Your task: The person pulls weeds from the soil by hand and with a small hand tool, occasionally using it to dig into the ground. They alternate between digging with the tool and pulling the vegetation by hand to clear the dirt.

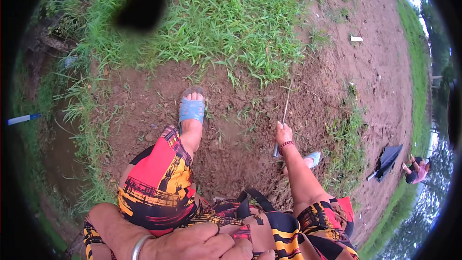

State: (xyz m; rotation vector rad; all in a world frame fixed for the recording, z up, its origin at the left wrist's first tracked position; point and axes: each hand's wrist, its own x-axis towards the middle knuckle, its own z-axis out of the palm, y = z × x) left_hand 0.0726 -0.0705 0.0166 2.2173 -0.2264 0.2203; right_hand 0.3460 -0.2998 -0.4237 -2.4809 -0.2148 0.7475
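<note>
My right hand [283, 134], with a red bead bracelet at the wrist, is wrapped round a thin metal tool [287, 103]. Its tube-like handle end sticks out below the fist, while the slim rod or blade points away toward the grass edge, close to the soil. My left hand [207, 243] lies low over my lap with its fingers bent together against the patterned cloth [159, 188]; whatever is under them is hidden. Loose brown soil [231, 159] spreads between my feet, one in a blue sandal [191, 110], the other in a pale sandal [315, 158].
Thick green grass [231, 19] grows ahead. Muddy water [67, 149] lies in a ditch at left, near a blue-and-white object [24, 119]. On the right, a black umbrella [387, 161] rests on bare ground near a seated person [417, 171]. A white scrap [356, 39] lies farther off.
</note>
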